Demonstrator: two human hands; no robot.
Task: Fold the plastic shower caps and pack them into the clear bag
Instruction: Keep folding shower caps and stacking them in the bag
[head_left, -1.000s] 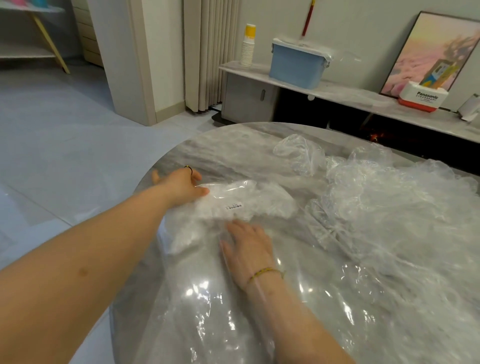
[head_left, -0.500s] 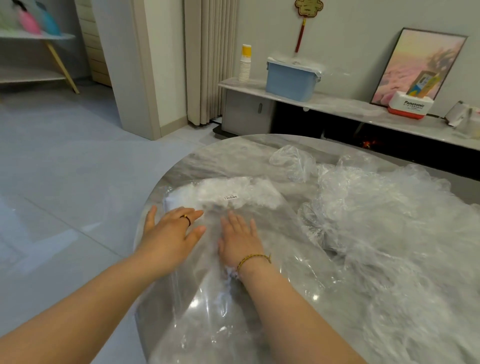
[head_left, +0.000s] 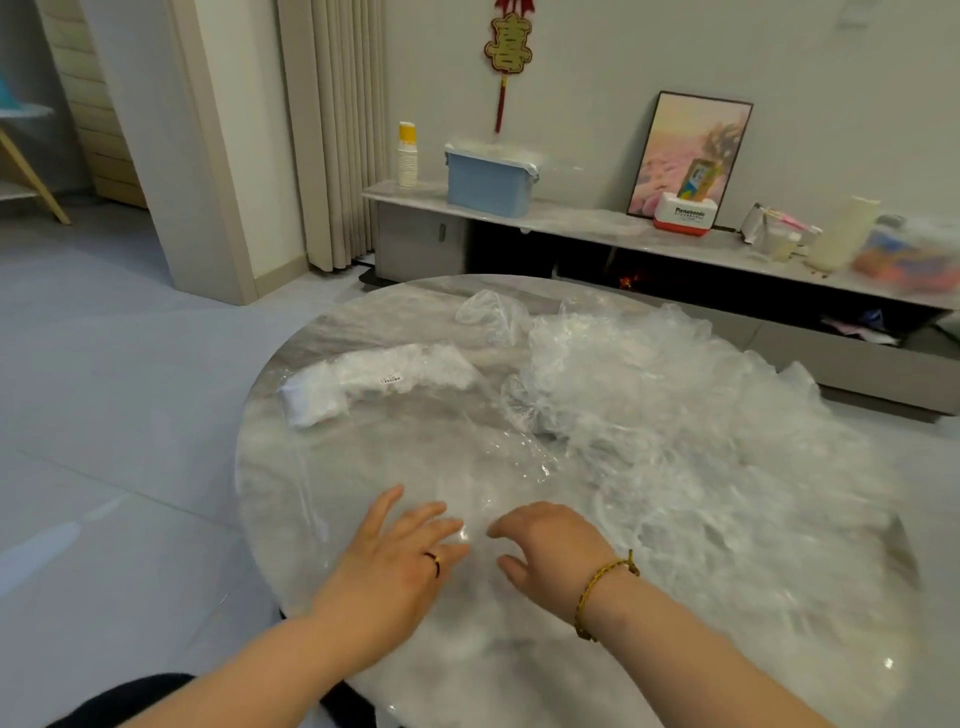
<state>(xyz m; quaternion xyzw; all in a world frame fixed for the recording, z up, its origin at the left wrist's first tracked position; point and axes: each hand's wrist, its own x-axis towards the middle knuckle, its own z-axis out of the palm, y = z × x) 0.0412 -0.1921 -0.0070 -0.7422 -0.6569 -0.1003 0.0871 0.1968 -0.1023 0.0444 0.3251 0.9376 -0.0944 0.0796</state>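
Your bag (head_left: 441, 447) holds some folded caps (head_left: 363, 382); a big loose pile (head_left: 675, 415) awaits. Your left hand (head_left: 395, 564) and right hand (head_left: 553, 551) are empty, fingers relaxed.

"Panasonic" stands in dark letters on the white-and-red box (head_left: 685, 214) — the smaller line beneath is too blurred. The white sticker (head_left: 390, 380) on the clear bag (head_left: 332, 389) bears unreadable print. The red wall hanging (head_left: 509, 49) shows 1 gold Chinese character.
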